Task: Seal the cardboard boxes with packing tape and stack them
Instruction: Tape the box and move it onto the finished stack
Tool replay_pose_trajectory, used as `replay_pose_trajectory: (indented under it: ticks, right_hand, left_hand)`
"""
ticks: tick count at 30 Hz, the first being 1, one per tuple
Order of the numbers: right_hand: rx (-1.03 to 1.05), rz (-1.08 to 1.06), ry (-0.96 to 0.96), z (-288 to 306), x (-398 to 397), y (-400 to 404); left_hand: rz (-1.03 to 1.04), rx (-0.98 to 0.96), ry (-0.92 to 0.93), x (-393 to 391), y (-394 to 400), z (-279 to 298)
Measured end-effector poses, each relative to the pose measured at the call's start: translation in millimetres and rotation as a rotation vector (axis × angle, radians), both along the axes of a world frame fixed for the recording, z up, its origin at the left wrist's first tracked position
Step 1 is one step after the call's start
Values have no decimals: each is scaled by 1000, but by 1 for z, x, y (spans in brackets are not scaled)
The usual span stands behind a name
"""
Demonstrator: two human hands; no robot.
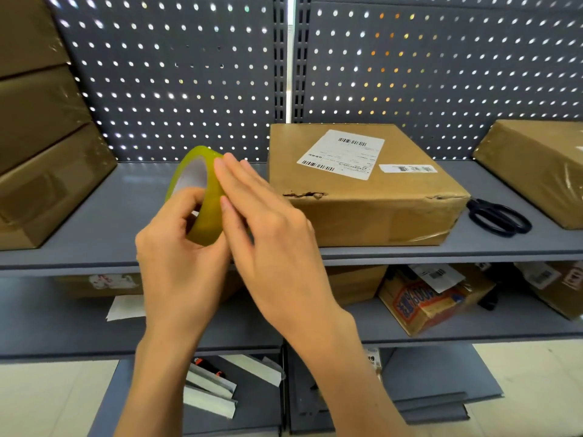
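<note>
Head view showed the left hand held up in front of the grey metal shelf, its fingers and thumb curled round a yellowish-green roll of clear packing tape that stood on edge in the air, above the shelf's front edge and left of its middle. The right hand lay against the roll's outer band with straight fingers pressed flat on the tape, so the two hands met at the roll. Just right of the hands a flat brown cardboard box sat on the shelf near the middle, its back against the grey perforated back panel; a white shipping label with barcodes was stuck on its top, and the front top edge was torn. Black-handled scissors lay on the shelf just beside the box's right side, between it and a second brown box wrapped in clear tape at the shelf's right end. At the left end stood a stack of three brown cardboard boxes, tilted in the wide lens. On the lower shelf rested further cartons, among them an orange and blue printed carton towards the right.
</note>
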State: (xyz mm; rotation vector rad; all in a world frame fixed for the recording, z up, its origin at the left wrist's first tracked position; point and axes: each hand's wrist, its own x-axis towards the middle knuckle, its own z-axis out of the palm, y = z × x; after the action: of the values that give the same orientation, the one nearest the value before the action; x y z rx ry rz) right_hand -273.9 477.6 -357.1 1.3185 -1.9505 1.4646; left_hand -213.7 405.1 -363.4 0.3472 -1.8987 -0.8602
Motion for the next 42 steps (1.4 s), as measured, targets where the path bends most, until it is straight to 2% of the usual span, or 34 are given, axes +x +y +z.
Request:
replay_pose_trajectory:
  ticks: [3,7,10,16,19,29,31,33,36,37,38,40,42]
  right_hand:
    - [2,46,-34,2,0,2]
    - [27,154,-187,13,-16,13]
    - [49,168,-203,16,-20,14]
    - [43,79,-146,11,-13,6]
    - [82,9,-54,9,-6,3]
    - [130,-46,-18,6,-2,5]
    - [40,-3,-131,6,0,9]
    - [-84,51,-381,9,2,13]
    - [-199,394,-1078,18,-5,15]
    - [-218,532,-1279,22,-8,14]
    - [-236,625,-1403,25,-11,12]
    - [-273,693,-1522,26,-16,12]
    - [-337,774,-1527,26,-19,14]
  left_hand:
    - [-64,-4,-37,4,0,4]
    - [-370,-43,-254,17,-11,13]
    - [-463,-24,-318,19,-11,10]
    - [-249,-92,-291,15,-6,5]
    - [-115,-110,-255,11,-6,5]
    - [-1,-72,-206,3,8,4]
    - [-9,-33,-171,2,7,3]
    - [-75,21,-104,4,3,4]
    - [-175,-33,-90,7,2,8]
    - [-207,-52,-120,7,3,8]
    - [-233,-61,-165,7,3,7]
    - [-279,-68,-267,5,3,4]
    - [-355,-79,-322,6,-1,2]
